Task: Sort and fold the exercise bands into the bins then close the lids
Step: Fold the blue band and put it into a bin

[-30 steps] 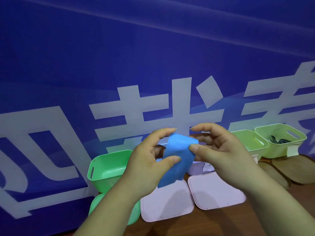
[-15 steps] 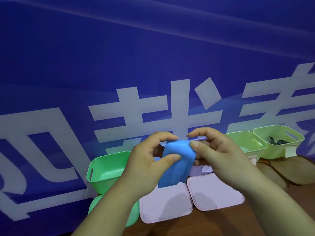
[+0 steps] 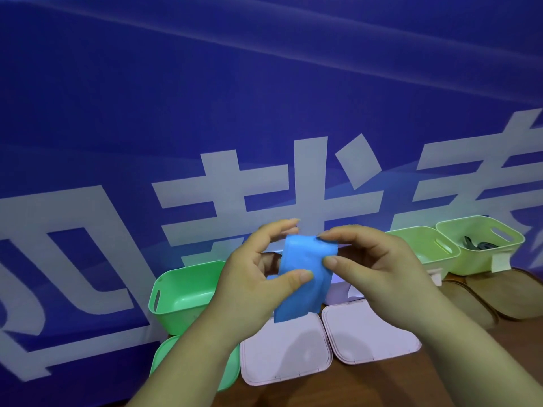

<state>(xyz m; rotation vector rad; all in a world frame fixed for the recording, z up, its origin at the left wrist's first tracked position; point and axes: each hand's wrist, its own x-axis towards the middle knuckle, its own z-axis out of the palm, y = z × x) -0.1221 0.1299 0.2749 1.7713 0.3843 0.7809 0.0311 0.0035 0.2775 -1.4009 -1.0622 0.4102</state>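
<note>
I hold a folded blue exercise band [image 3: 302,274] in the air above the table, between both hands. My left hand [image 3: 258,283] pinches its left side with thumb in front and fingers behind. My right hand [image 3: 373,265] pinches its upper right edge with thumb and fingertips. A green bin [image 3: 176,295] stands open at the left, with a green lid [image 3: 164,356] in front of it. Two pink lids [image 3: 285,351] [image 3: 370,333] lie flat below the band. Two light-green bins [image 3: 426,245] [image 3: 482,242] stand at the right; the far one holds dark bands [image 3: 479,245].
A blue banner with white characters [image 3: 264,113] rises right behind the bins. Two brown lids [image 3: 470,304] [image 3: 511,292] lie on the wooden table [image 3: 411,383] at the right. A pink bin [image 3: 338,292] is mostly hidden behind my hands.
The band has been folded shorter and more compact between my hands. My right fingers shifted onto its top edge; both hands stayed in about the same place.
</note>
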